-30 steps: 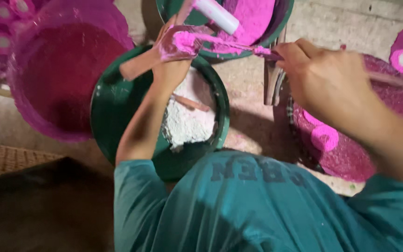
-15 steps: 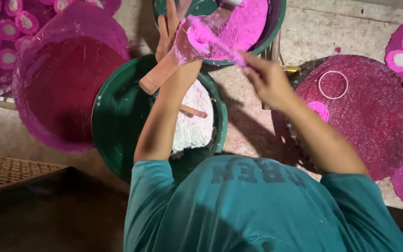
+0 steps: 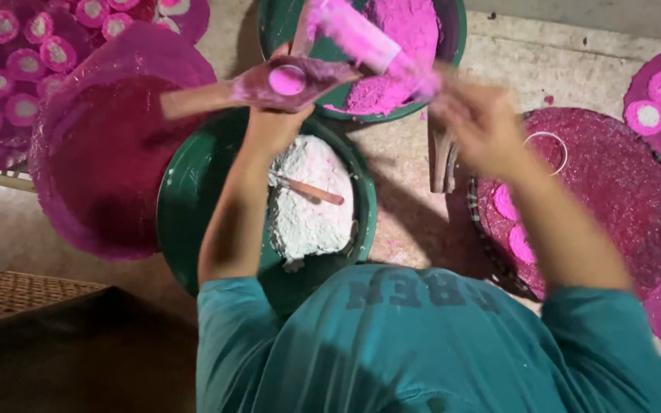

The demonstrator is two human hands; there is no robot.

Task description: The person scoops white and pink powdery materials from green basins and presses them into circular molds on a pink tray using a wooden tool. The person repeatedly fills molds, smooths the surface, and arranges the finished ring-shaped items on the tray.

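While the left hand (image 3: 273,126) grips the wooden paddle mould (image 3: 269,82) from below, the change is plain: half a second ago its face was heaped with loose pink powder, and now a neat round pink disc (image 3: 287,79) sits in its cup. That reads to me as the pressing done and a cake formed. The right hand (image 3: 480,130), which was down on the mould, has swung off to the right and is blurred; it seems closed around the pink-coated roller (image 3: 357,34), which slants up over the bowl of pink powder (image 3: 441,73). Left forearm rises straight from the green bowl of white powder (image 3: 193,199), wrist bent back, mould held level above that bowl's far rim. Right elbow is out, over the near edge of the round pink tray (image 3: 621,199) on the floor.
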